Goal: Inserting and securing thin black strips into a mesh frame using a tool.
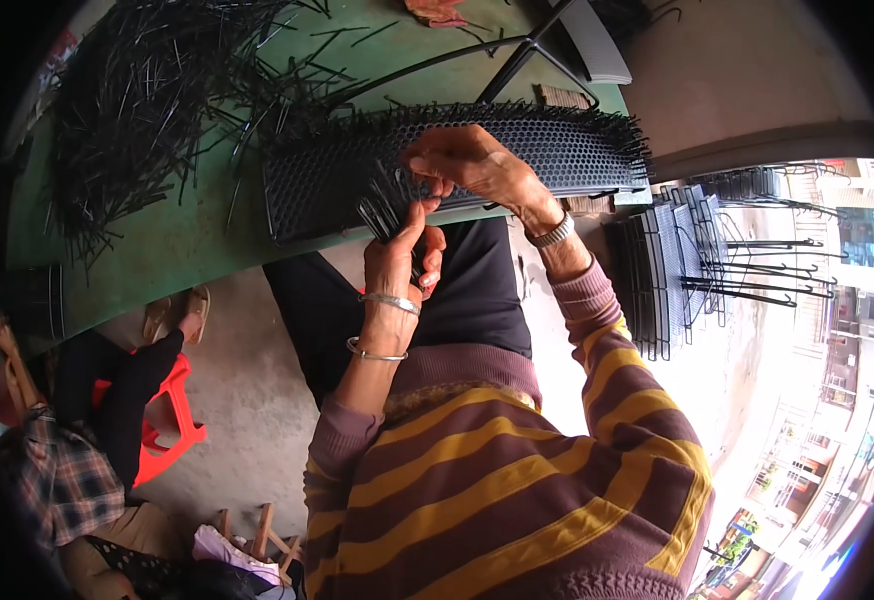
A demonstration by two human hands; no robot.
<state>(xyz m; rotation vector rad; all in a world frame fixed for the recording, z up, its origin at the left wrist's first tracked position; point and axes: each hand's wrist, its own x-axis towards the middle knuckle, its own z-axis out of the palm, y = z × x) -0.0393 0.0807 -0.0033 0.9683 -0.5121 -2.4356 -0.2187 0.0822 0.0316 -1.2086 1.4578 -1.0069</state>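
My left hand (404, 255), wearing bangles, is closed round a bundle of thin black strips (382, 205) that stick up past its thumb. Just above and to the right, my right hand (482, 170) has its fingers pinched together by the bundle's top end; what lies between its fingertips is too small to make out. Behind both hands a long black perforated panel (567, 155) lies along the near edge of the green table (147, 260). Many black strips stand up in a row along the panel's far edge.
A large heap of loose black strips (147, 110) covers the table's left part. A black metal rod frame (517, 45) stands behind the panel. Stacked black mesh racks (657, 265) are at the right. At lower left, another person (62, 470) sits by a red plastic stool (172, 420).
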